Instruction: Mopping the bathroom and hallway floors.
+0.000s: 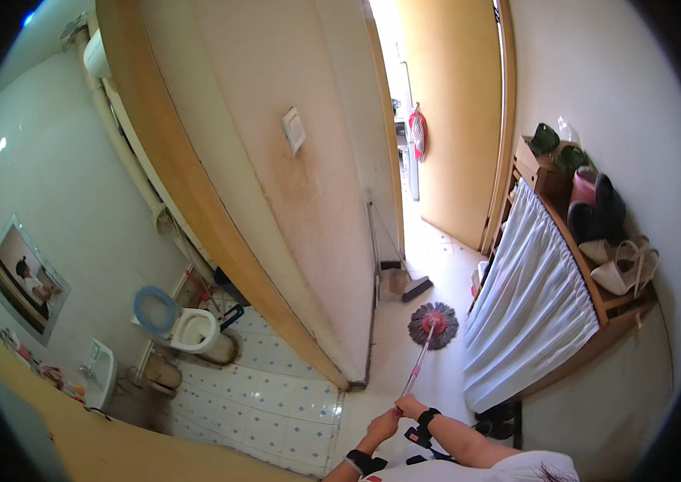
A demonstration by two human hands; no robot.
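A round mop [419, 360] with grey strands and a pink hub rests its head on the pale tiled floor of the passage, and its handle slants back toward me. My right hand [411, 406] is wrapped round the handle, a black band at the wrist. Just nearer to me and to its left, my left hand [384, 424] is also closed on the handle, close beside the right one. The handle's end is hidden by my hands. Beyond the mop head, a dustpan [393, 284] and a broom [417, 288] stand against the wall.
Along the right wall runs a shoe rack [577, 249] with a white curtain [529, 313] and shoes [617, 265] on top. Dark shoes [497, 424] lie below it. Ahead, a wooden door [453, 120] stands ajar. Left is a bathroom with a toilet [196, 329] and basin [101, 376].
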